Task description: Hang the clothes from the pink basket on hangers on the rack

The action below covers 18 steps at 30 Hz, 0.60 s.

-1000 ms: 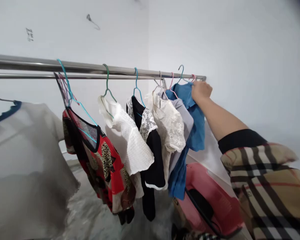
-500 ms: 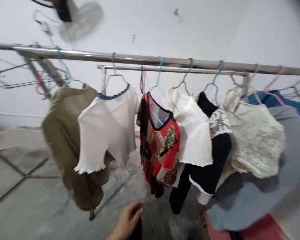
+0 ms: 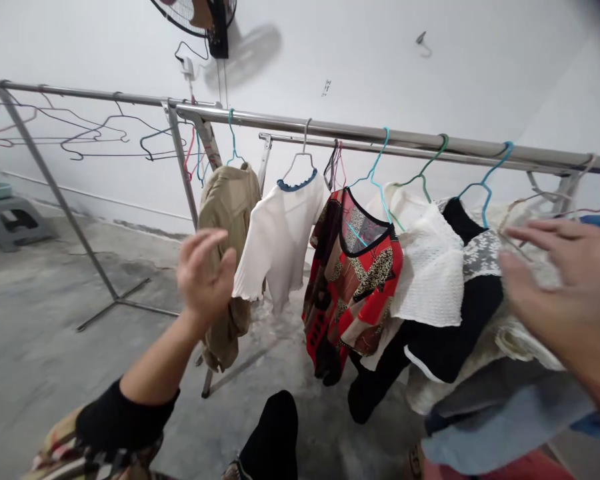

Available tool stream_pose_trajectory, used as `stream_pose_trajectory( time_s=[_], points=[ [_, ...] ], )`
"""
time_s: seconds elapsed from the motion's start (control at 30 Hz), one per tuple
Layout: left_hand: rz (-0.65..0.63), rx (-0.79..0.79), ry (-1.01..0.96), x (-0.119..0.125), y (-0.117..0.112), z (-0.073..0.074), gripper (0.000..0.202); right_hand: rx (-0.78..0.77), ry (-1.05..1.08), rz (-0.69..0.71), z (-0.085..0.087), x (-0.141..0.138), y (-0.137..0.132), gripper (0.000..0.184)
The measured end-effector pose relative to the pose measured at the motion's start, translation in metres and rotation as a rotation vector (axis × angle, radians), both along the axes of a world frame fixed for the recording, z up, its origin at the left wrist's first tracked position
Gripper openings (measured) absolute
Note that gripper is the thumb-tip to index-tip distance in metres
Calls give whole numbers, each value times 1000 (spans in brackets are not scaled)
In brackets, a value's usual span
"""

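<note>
My left hand point(image 3: 205, 277) is raised with its fingers apart and nothing in it, in front of the olive jacket point(image 3: 230, 200). Beside it hangs a white top with a blue neckline point(image 3: 283, 230). At the right, my right hand point(image 3: 555, 267), a little blurred, spreads its fingers before a cream lace top, which it partly covers. Between the hands hang a red patterned top point(image 3: 360, 287) on a blue hanger, a white knit top point(image 3: 427, 267) on a green hanger, and a black top with lace shoulders point(image 3: 460, 320).
A metal clothes rail point(image 3: 350, 133) runs across the view. Behind it on the left, another rack point(image 3: 60, 193) carries several bare hangers. A wall fan point(image 3: 215, 23) hangs above. A grey stool point(image 3: 10, 217) with a basin stands at far left. Grey-blue garments point(image 3: 510, 413) hang low on the right.
The view has swung left, so the clothes sit further right and the left rack and stool show. One hand was low in the middle earlier; now both hands are raised and apart.
</note>
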<state>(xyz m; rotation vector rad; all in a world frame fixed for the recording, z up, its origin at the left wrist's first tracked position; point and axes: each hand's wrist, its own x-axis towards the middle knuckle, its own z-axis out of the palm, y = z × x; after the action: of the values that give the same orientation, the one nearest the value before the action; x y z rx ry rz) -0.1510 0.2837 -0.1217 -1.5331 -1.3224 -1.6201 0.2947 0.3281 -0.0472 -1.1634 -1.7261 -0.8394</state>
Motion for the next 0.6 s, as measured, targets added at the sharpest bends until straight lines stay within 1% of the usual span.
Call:
stream_pose_trajectory(
  time_s=[0.03,0.07,0.13,0.17,0.2,0.27,0.3,0.33,0.37,0.43,0.5,0.57,0.6],
  points=[
    [56,-25,-7,-7,11,18,42,-8,-18,80,-2,-16,-2,34],
    [103,-107,-20,-14,22,35,49,-39,-30,157,-3,-32,-3,33],
    [205,-345,-28,-27,47,63,67,-149,-23,259,-6,-60,0,36],
    [247,-473,-30,-34,59,74,74,-217,-6,289,-7,-71,3,40],
    [270,-602,-17,-41,69,81,76,-293,23,309,-7,-80,9,45],
    [271,-811,19,-54,84,92,71,-466,115,301,-8,-94,23,55],
    [265,-871,37,-58,88,96,65,-555,170,276,-7,-100,30,59],
    [270,-897,54,-61,91,100,60,-639,218,246,-7,-106,38,61],
    [276,-885,64,-60,91,104,54,-705,261,215,-6,-111,46,63],
    [228,-800,47,-51,90,113,48,-772,324,162,-5,-123,61,63],
    [101,-728,17,-31,90,121,43,-801,359,164,-5,-138,73,58],
    [-26,-720,-1,-8,94,127,40,-824,408,208,-7,-155,82,53],
    [-57,-736,0,2,97,128,39,-839,438,238,-8,-165,86,53]
  ],
)
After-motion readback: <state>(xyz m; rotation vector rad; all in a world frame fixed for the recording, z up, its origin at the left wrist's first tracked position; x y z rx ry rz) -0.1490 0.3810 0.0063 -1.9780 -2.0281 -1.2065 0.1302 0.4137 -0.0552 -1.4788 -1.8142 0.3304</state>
